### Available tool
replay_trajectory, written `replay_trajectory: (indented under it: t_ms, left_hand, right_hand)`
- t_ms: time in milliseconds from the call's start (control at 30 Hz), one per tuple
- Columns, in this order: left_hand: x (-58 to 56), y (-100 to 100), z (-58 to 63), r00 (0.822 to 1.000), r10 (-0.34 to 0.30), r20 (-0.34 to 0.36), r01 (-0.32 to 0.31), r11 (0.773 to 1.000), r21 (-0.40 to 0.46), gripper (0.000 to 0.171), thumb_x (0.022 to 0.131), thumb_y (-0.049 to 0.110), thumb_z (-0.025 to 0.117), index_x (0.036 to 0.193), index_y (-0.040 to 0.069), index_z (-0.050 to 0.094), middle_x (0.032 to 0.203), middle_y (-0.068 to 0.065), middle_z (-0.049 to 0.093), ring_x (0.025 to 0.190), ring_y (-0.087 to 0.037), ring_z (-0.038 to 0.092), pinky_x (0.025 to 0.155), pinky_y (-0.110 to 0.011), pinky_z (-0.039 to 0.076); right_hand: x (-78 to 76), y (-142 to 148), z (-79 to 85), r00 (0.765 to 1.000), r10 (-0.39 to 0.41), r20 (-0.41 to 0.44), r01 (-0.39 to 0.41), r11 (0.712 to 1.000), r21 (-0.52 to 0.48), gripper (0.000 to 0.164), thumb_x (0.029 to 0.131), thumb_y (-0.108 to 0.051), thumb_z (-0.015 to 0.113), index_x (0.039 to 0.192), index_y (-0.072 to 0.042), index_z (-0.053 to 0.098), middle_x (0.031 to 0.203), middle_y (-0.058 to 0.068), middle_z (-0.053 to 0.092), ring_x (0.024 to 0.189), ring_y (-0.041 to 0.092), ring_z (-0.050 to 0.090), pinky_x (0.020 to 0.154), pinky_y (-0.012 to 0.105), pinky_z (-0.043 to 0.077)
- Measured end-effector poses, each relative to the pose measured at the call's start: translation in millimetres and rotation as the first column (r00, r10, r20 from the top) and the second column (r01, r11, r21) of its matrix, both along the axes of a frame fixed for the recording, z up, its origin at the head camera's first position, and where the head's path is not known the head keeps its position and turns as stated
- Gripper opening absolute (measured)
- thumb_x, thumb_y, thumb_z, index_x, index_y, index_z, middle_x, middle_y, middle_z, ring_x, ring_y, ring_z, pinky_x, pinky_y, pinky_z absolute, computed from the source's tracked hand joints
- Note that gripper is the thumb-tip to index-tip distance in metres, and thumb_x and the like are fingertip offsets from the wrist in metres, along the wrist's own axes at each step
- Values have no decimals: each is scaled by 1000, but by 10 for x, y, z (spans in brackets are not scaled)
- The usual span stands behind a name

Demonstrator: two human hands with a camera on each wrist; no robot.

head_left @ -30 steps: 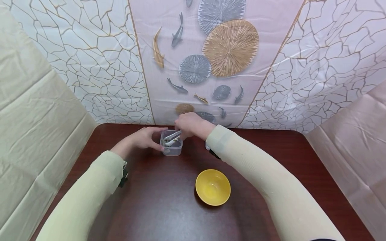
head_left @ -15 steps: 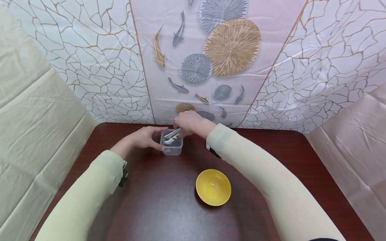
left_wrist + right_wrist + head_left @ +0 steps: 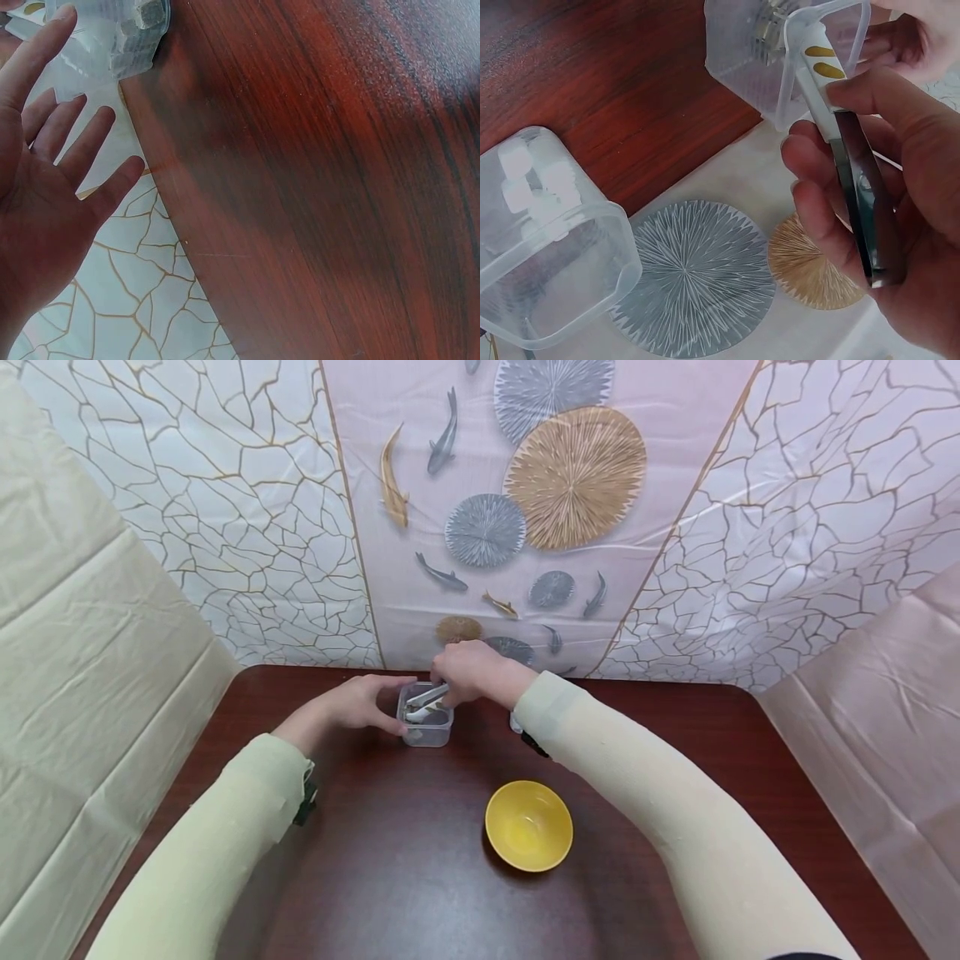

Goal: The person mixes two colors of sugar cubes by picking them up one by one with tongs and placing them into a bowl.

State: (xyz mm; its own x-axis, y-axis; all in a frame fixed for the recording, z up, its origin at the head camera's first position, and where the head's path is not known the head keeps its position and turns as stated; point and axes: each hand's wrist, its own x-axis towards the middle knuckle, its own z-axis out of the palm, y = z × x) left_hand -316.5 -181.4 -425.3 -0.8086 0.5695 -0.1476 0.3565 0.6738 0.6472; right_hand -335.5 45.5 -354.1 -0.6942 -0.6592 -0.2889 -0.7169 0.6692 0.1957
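Observation:
Beside a small clear plastic container [image 3: 427,737] at the table's back edge, my left hand [image 3: 356,703] touches its left side with thumb and fingertip. The left wrist view shows this hand's fingers [image 3: 91,142] straight and spread. Small grey blocks [image 3: 150,15] sit inside that container. My right hand [image 3: 474,670] holds tongs with metal arms [image 3: 864,202] and white tips, thumb on one arm and fingers on the other. The tips reach into the container's mouth. Whether they pinch anything cannot be made out.
A second clear container [image 3: 562,217] with white blocks inside stands to the right, mostly hidden by my right wrist in the head view. A yellow bowl [image 3: 528,827] sits nearer on the dark red-brown table [image 3: 375,860]. A patterned cloth [image 3: 487,593] hangs behind.
The tongs have tilted slightly inside the container, and their arms look closer together than one second ago. My left hand, the container and the bowl have stayed in place.

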Motion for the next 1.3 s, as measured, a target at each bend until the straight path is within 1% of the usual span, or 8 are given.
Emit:
replay_trajectory:
  t_ms: [167, 300, 567, 633, 767, 867, 1067, 1300]
  left_hand:
    - [-5, 12, 3, 1000, 7, 11, -7, 1000, -1, 91, 87, 28, 90, 163, 9, 44, 161, -15, 52, 146, -34, 49, 123, -57, 35]
    - [-1, 18, 4, 1000, -2, 13, 2, 1000, 6, 91, 87, 28, 90, 163, 7, 45, 159, -17, 53, 145, -35, 49, 123, -58, 35]
    - [13, 13, 2, 1000, 8, 23, -8, 1000, 5, 91, 88, 28, 90, 163, 6, 44, 158, -20, 53, 145, -37, 48, 123, -59, 34]
    - [13, 12, 6, 999, 13, 35, -13, 1000, 6, 91, 88, 29, 90, 163, 7, 44, 159, -20, 53, 145, -37, 48, 123, -60, 34]
    - [5, 10, 10, 999, 18, 48, -18, 1000, 4, 91, 88, 29, 90, 164, 9, 44, 160, -19, 52, 145, -36, 48, 123, -59, 34]
    - [5, 10, 15, 999, 14, 43, -14, 1000, 0, 91, 88, 30, 90, 164, 10, 44, 161, -19, 51, 146, -37, 48, 123, -60, 34]
    - [4, 5, 13, 999, 13, 41, -12, 1000, -5, 91, 88, 31, 90, 164, 10, 44, 160, -18, 52, 146, -36, 48, 123, -60, 34]
    - [8, 9, 15, 999, 7, 38, -8, 1000, 3, 91, 88, 29, 90, 164, 9, 44, 159, -17, 53, 145, -35, 49, 124, -59, 34]
  right_hand:
    - [17, -13, -1, 1000, -4, 0, 4, 1000, 5, 27, 94, -32, 79, 117, -20, 82, 112, 1, 76, 102, 25, 69, 91, 45, 57]
    - [38, -12, -7, 1000, -4, 18, 3, 1000, 10, 26, 95, -32, 78, 118, -20, 81, 113, 0, 76, 102, 23, 69, 91, 43, 57]
    - [58, -34, 8, 1000, 4, 18, -4, 1000, 4, 19, 95, -30, 78, 111, -20, 81, 108, 0, 76, 98, 23, 66, 90, 42, 56]
    - [56, -33, 12, 1000, 6, 15, -6, 1000, 6, 18, 95, -30, 78, 109, -21, 82, 107, -1, 76, 97, 22, 65, 89, 42, 56]
    - [46, -24, 17, 1000, 2, 14, -2, 1000, 6, 20, 95, -31, 78, 112, -22, 82, 109, -2, 76, 98, 21, 65, 90, 41, 56]
    - [39, -20, 25, 1000, 3, 16, -3, 1000, -2, 22, 95, -32, 78, 114, -22, 82, 109, -3, 77, 99, 21, 66, 91, 41, 56]
    - [21, -12, 51, 1000, 7, 24, -6, 1000, -27, 16, 93, -30, 79, 106, -21, 82, 102, -2, 76, 94, 21, 65, 88, 42, 56]
    - [-7, 42, 127, 999, -17, 29, 19, 999, -49, 18, 90, -30, 79, 105, -21, 82, 102, -2, 76, 94, 22, 66, 86, 44, 58]
